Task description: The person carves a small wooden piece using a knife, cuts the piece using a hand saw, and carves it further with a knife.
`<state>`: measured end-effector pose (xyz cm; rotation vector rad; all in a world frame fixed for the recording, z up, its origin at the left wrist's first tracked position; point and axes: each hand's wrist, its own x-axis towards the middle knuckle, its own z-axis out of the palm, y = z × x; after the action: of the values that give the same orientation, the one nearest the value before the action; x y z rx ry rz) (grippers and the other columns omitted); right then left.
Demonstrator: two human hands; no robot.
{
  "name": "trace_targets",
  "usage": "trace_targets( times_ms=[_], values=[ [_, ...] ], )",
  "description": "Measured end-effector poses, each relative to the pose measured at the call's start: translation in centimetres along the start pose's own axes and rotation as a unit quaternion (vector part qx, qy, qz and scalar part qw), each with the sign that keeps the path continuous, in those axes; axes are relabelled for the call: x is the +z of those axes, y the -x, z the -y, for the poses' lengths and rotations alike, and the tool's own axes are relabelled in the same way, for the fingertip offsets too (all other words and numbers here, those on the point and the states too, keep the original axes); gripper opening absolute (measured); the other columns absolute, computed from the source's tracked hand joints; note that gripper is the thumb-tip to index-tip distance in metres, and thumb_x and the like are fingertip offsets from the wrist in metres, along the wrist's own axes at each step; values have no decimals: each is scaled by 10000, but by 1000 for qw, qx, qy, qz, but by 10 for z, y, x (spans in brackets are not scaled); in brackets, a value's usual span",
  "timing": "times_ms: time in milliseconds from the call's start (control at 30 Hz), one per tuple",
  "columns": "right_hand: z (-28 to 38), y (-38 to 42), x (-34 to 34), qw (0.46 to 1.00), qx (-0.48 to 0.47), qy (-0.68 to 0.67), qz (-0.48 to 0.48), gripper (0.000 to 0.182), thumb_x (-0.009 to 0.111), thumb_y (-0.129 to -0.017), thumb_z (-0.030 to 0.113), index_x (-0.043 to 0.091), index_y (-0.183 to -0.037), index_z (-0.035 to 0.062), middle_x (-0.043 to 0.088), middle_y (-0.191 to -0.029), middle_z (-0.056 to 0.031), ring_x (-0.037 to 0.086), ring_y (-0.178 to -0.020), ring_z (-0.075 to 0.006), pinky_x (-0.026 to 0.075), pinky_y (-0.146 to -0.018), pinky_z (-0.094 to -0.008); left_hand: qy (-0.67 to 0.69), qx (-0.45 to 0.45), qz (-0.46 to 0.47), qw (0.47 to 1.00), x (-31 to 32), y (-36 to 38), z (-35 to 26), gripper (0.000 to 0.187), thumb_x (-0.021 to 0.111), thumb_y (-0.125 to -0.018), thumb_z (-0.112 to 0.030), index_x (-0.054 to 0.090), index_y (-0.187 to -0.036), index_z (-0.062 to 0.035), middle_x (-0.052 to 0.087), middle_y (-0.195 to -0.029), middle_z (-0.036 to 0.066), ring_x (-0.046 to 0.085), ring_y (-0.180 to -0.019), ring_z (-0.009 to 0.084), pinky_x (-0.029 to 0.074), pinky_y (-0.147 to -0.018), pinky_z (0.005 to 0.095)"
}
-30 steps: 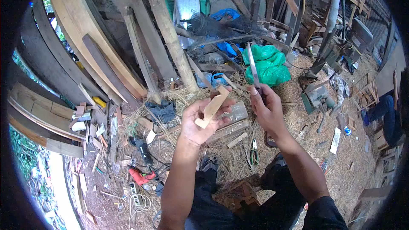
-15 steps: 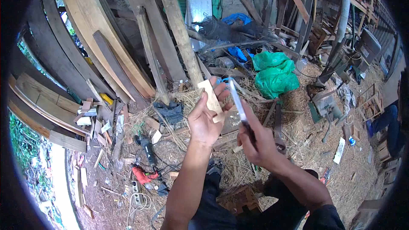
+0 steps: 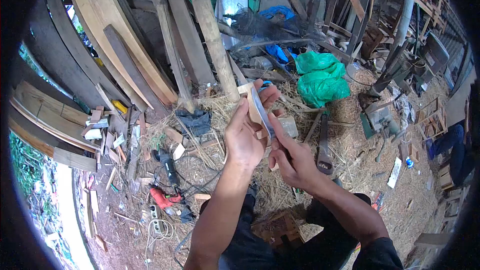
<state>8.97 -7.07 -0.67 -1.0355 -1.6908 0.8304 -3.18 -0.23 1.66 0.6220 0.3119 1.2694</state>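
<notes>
Blade [image 3: 262, 112] btwn wood piece [image 3: 251, 104] & right hand [image 3: 292, 162]

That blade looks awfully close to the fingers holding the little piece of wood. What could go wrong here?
The blade in the right hand lies against the small wood piece, which the left hand grips with fingers curled right beside the edge; a slip might cut them. The piece is held in the air with nothing bracing it, so it could twist or drop. Cables and a red power tool lie by the feet in the straw, a possible trip hazard.

Soft daylight, overexposed glare lower left, fisheye warping, dark vignetted corners.
</notes>
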Motion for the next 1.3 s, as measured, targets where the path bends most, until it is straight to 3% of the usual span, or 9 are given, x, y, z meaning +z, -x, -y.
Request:
trace_targets(
  times_ms=[200, 300, 400, 500, 600, 1200, 1300],
  values=[
    [-3, -4, 2, 999, 7, -45, -12, 578, 379, -922, -55, 280, -1487, 18, 522, -795, -51, 609, -604, -120, 499, -548, -273, 6, 6, -4, 1000, -3, -1, 2, 479, 393, -992, -320, 417, -1384, -46, 557, -1290, 116, 480, -1245, 243, 420, -967, 422],
    [-2, -4, 2, 998, 30, -62, -10, 614, 423, -909, -76, 299, -1492, 71, 533, -767, -52, 558, -621, -120, 486, -594, -281, 2, 5, -20, 1000, 1, 0, 0, 472, 391, -993, -309, 420, -1382, -42, 564, -1282, 115, 498, -1228, 242, 429, -956, 419],
    [-2, -5, 5, 999, 6, -52, -14, 565, 374, -934, -40, 276, -1488, 14, 516, -794, -51, 600, -608, -120, 492, -550, -264, 3, 6, -29, 1000, 1, 0, 0, 467, 388, -994, -299, 425, -1378, -36, 571, -1274, 118, 513, -1213, 243, 440, -942, 415],
    [0, -6, 6, 998, 14, -53, -10, 564, 373, -935, -44, 277, -1488, 16, 513, -786, -48, 600, -609, -123, 493, -552, -269, 14, 10, -28, 999, 0, 1, 0, 465, 387, -995, -294, 430, -1373, -28, 575, -1268, 122, 519, -1207, 248, 452, -926, 412],
    [-1, -4, 6, 997, 29, -67, 4, 645, 406, -898, -84, 260, -1505, 78, 553, -824, -66, 574, -635, -133, 488, -613, -286, 18, 14, -27, 999, -2, 1, 0, 463, 388, -995, -293, 435, -1367, -21, 579, -1259, 126, 520, -1205, 254, 460, -914, 412],
    [0, -4, 8, 997, 38, -58, 17, 643, 431, -892, -79, 285, -1498, 83, 543, -771, -59, 585, -613, -146, 494, -592, -300, 20, 18, -30, 999, -10, 2, -2, 435, 364, -1008, -326, 457, -1324, -41, 596, -1205, 124, 554, -1163, 264, 477, -906, 409],
    [-4, -5, 10, 999, 9, -38, 6, 589, 393, -916, -74, 290, -1487, 28, 516, -730, -42, 607, -596, -123, 490, -553, -263, 18, 16, -30, 999, -10, 3, -3, 438, 362, -1009, -326, 453, -1331, -44, 597, -1204, 121, 557, -1159, 261, 470, -915, 403]
  ],
)
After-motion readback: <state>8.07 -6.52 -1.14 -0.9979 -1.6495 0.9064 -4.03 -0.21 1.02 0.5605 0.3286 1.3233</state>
